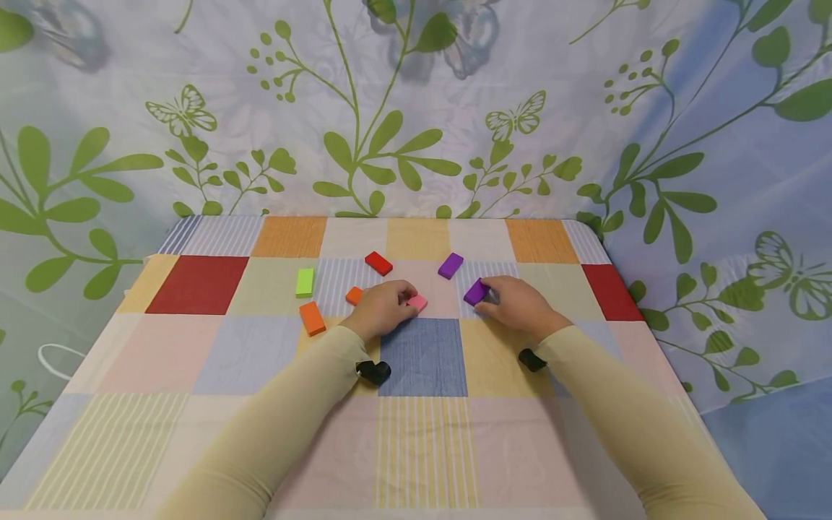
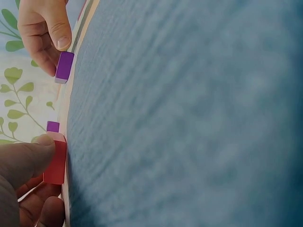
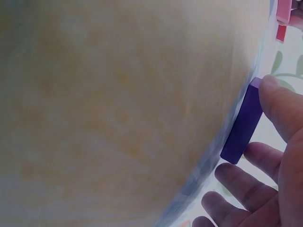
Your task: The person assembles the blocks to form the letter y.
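Thumb and fingers of my left hand [image 1: 382, 309] pinch a small pink block [image 1: 418, 303], partly covered by the hand in the head view. In the left wrist view the thumb lies over the near end of this pink block [image 2: 56, 161]. To the right, my right hand [image 1: 521, 307] grips a dark purple block [image 1: 477, 292] low over the patchwork cloth. The right wrist view shows that purple block [image 3: 242, 124] between the thumb at one end and the index finger near the other. A second purple block [image 1: 451, 266] lies just beyond, between the two hands.
A red block [image 1: 378, 263] lies behind the left hand. One orange block [image 1: 354, 295] sits close beside that hand, with another orange block [image 1: 313, 318] and a lime green block [image 1: 305, 282] further left. A leaf-patterned curtain [image 1: 403, 108] hangs behind the table [image 1: 260, 354].
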`<state>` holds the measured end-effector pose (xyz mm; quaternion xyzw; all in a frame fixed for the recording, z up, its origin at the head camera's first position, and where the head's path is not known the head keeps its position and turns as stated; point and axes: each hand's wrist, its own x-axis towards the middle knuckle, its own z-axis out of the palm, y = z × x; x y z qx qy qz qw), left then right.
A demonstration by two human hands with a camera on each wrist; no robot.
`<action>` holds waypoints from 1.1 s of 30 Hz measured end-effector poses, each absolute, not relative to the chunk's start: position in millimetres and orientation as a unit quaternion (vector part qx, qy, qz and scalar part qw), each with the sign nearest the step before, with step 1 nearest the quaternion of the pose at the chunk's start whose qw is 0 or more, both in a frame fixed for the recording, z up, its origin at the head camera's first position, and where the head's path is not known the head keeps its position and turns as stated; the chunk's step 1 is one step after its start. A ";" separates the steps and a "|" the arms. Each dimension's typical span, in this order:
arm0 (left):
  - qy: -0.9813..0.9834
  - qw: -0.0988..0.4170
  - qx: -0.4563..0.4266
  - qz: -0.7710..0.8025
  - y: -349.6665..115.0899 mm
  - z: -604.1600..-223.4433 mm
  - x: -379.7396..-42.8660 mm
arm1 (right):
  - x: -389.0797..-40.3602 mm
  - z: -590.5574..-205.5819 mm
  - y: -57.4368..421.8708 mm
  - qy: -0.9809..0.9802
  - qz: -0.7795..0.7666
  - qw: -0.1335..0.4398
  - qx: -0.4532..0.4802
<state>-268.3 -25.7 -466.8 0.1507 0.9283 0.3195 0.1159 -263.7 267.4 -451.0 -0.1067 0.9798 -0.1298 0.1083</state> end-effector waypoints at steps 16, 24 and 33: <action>0.928 0.116 0.151 0.319 -26.1 -465.5 -268.8 | -263.7 -449.3 261.7 0.982 -0.123 0.095 -0.105; 0.927 0.118 0.147 0.323 -25.0 -464.8 -267.6 | -262.0 -447.5 262.1 0.982 -0.121 0.098 -0.106; 0.926 0.120 0.146 0.326 -25.9 -464.9 -266.6 | -263.4 -449.3 262.1 0.982 -0.126 0.101 -0.100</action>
